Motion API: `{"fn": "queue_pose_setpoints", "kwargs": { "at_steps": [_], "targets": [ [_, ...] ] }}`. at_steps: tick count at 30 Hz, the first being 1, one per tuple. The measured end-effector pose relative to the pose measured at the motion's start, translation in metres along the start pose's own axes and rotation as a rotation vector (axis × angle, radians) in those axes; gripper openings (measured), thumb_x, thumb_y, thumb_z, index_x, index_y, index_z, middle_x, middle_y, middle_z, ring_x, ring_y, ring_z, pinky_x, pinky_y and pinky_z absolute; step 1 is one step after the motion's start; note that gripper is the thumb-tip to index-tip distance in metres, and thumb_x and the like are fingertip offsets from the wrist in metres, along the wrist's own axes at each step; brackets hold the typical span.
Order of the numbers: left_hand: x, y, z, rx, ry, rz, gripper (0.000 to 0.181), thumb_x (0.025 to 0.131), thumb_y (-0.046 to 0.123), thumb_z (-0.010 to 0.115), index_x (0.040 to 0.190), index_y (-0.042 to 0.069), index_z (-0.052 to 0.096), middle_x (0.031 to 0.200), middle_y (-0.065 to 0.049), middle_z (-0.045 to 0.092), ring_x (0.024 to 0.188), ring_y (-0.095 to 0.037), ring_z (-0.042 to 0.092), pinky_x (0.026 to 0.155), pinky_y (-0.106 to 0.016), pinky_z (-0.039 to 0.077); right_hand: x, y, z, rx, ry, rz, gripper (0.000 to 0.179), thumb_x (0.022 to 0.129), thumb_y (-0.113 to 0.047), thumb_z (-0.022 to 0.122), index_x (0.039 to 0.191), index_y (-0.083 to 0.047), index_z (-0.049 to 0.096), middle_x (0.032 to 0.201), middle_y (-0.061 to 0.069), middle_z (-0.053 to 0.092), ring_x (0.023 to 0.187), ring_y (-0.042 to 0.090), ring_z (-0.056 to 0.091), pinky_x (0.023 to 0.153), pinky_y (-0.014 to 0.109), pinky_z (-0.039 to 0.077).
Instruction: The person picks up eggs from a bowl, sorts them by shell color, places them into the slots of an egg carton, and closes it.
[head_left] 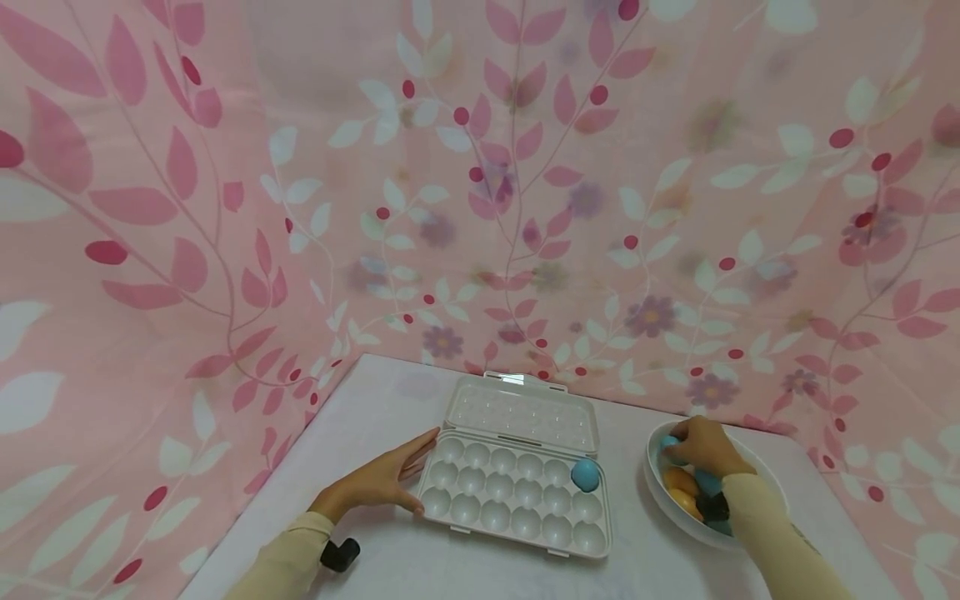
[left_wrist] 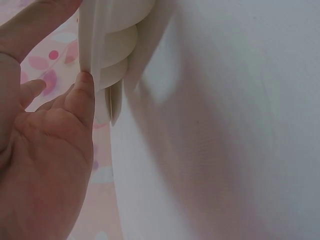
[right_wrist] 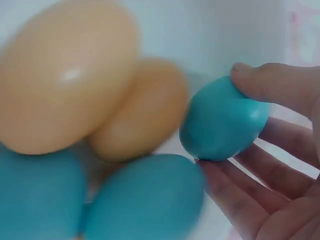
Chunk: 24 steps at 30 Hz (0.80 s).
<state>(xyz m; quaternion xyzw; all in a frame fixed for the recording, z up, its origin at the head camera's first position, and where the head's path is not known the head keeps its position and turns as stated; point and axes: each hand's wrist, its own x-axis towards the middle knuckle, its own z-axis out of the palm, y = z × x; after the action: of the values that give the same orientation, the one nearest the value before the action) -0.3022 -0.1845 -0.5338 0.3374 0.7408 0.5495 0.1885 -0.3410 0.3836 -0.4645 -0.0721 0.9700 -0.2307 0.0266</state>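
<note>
In the head view, a white plastic egg tray (head_left: 495, 487) lies with its lid (head_left: 517, 408) folded back. One blue egg (head_left: 585, 474) sits in the back right cup. My left hand (head_left: 375, 479) spreads along the tray's left side, thumb near the front corner and fingers toward the back. The left wrist view has a fingertip (left_wrist: 86, 79) against the tray's edge. Inside a white bowl (head_left: 675, 523) at the right, my right hand (head_left: 708, 446) grips another blue egg (right_wrist: 215, 125) between thumb and fingers.
More eggs lie in the bowl: orange-tan eggs (right_wrist: 137, 112) and blue eggs (right_wrist: 150, 200), beside the held one. A white cloth (head_left: 637, 567) covers the table. Pink floral curtains (head_left: 480, 208) hang close behind the table and along its left side.
</note>
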Motion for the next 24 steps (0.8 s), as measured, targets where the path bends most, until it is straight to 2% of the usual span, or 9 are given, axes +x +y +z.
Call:
{"fn": "queue_pose_setpoints", "kwargs": {
  "at_steps": [4,10,14,18,24],
  "targets": [
    [0.000,0.001,0.000,0.008,0.000,0.002,0.124,0.067,0.006,0.088,0.158,0.013,0.004,0.161,-0.021,0.007,0.145,-0.039,0.015,0.113,-0.045,0.027,-0.003,-0.019,-0.011,0.015,0.084,-0.060,0.027,0.084,-0.024,0.076,0.096,0.000,0.073,0.083,0.002,0.070,0.074,0.018,0.062,0.073,0.043,0.058],
    [-0.001,0.001,0.000,0.012,0.004,-0.016,0.122,0.068,0.008,0.088,0.158,0.017,0.006,0.161,-0.019,0.009,0.145,-0.037,0.016,0.113,-0.042,0.028,-0.008,-0.056,-0.014,0.098,0.206,-0.121,0.030,0.088,-0.031,0.073,0.099,-0.002,0.073,0.084,0.002,0.071,0.074,0.017,0.064,0.070,0.036,0.057],
    [-0.002,0.000,0.001,0.016,0.009,-0.021,0.123,0.068,0.008,0.088,0.158,0.011,0.005,0.161,-0.019,0.009,0.145,-0.037,0.017,0.113,-0.041,0.028,-0.010,-0.078,-0.004,0.182,0.249,-0.147,0.036,0.087,-0.029,0.075,0.108,0.000,0.071,0.092,0.007,0.073,0.081,0.023,0.068,0.072,0.037,0.060],
    [-0.001,0.002,0.002,0.017,0.015,-0.030,0.123,0.067,0.007,0.088,0.157,0.010,0.005,0.161,-0.019,0.010,0.145,-0.037,0.018,0.113,-0.042,0.028,-0.013,-0.097,0.011,0.254,0.276,-0.163,0.042,0.085,-0.025,0.077,0.117,0.001,0.068,0.102,0.014,0.071,0.088,0.030,0.069,0.070,0.036,0.061],
    [-0.001,0.005,0.003,0.030,0.021,-0.042,0.122,0.067,0.008,0.088,0.158,0.014,0.007,0.161,-0.019,0.011,0.145,-0.037,0.018,0.113,-0.044,0.028,-0.017,-0.115,0.036,0.290,0.287,-0.187,0.039,0.082,-0.022,0.080,0.113,-0.001,0.070,0.101,0.013,0.072,0.090,0.030,0.071,0.068,0.031,0.061]
  ]
}}
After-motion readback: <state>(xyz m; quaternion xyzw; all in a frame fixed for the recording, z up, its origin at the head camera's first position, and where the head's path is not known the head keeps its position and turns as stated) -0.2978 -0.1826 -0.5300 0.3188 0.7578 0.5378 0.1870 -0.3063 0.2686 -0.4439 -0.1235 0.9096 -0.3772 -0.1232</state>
